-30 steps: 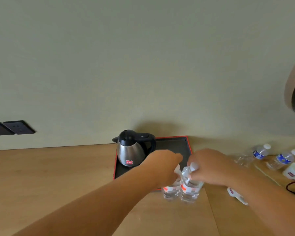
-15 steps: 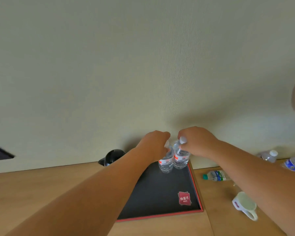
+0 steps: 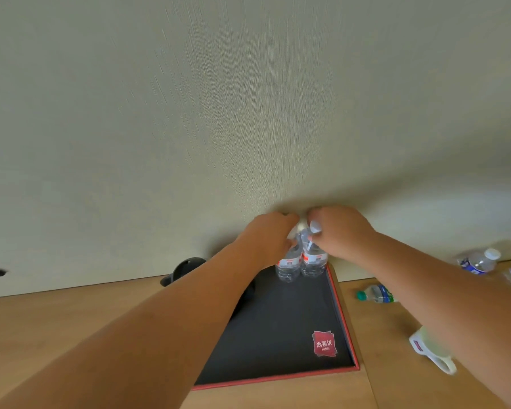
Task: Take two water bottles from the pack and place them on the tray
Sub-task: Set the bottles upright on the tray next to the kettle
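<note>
Two small clear water bottles with red-and-white labels stand side by side at the far right corner of the black, red-rimmed tray [image 3: 344,321]. My left hand [image 3: 267,239] is closed around the top of the left bottle [image 3: 288,265]. The neck of the right bottle [image 3: 313,261] is held by my right hand [image 3: 341,231], with its white cap showing between my fingers. Both bottles look upright and at or just above the tray floor. No pack is visible.
A black-lidded kettle [image 3: 185,268] sits on the tray's left side, mostly hidden by my left arm. A red packet [image 3: 324,343] lies on the tray. On the wooden table right of the tray lie a white mug [image 3: 431,348], a green-capped bottle [image 3: 376,295] and two blue-labelled bottles [image 3: 478,262].
Both hands carried the two bottles from the table in front of the tray to its far right corner. They have hardly moved over the last half second.
</note>
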A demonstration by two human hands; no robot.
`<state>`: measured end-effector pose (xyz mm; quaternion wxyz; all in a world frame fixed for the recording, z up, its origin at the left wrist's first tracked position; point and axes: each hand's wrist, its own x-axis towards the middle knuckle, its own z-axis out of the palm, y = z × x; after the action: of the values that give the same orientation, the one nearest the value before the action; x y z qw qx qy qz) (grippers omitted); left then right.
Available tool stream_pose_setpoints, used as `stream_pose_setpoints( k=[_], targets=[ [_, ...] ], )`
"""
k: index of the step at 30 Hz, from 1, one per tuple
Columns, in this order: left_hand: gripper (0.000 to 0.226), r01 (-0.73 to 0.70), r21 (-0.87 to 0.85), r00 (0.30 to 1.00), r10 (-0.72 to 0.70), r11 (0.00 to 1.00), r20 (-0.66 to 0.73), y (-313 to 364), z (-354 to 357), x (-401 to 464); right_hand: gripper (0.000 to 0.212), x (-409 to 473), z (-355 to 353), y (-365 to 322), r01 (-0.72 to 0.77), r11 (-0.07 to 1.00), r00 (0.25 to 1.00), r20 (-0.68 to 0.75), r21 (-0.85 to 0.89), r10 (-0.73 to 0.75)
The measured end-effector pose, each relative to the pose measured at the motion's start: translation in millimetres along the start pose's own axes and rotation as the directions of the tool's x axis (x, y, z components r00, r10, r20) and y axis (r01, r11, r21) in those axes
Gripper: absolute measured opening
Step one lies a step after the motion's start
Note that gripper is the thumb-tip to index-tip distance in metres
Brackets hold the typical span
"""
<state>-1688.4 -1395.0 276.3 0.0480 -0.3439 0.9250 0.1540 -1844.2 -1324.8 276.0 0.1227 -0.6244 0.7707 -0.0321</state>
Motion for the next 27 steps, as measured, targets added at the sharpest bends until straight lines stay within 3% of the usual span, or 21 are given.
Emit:
stream_pose_setpoints(
  k=[10,16,20,24,27],
  targets=[
    [0.026,0.011,0.002,1.0,-0.011,1.0,-0.005,-2,10,-11,0.016,-16,12,-10,-0.058,0.998,0.997,-0.055,0.015,0.059],
    [0.044,0.117,0.027,0.991,-0.118,0.993,0.057,-2,-21,-7,0.053,-18,-19,-13,-0.141,0.989,0.99,0.016,0.037,0.14],
    [0.06,-0.034,0.164,0.997,0.023,0.986,0.067,-1,-46,-7,0.049,-14,-38,-14,-0.176,0.984,0.984,-0.024,-0.011,0.176],
    [0.047,-0.242,0.403,0.966,0.181,0.883,0.184,9,-42,-11,0.046,-17,-32,-22,-0.176,0.983,0.984,-0.017,-0.052,0.175],
    [0.04,-0.297,0.48,0.951,0.212,0.826,0.223,10,-38,-8,0.041,-18,-24,-21,-0.202,0.978,0.979,-0.01,-0.048,0.202]
  ],
)
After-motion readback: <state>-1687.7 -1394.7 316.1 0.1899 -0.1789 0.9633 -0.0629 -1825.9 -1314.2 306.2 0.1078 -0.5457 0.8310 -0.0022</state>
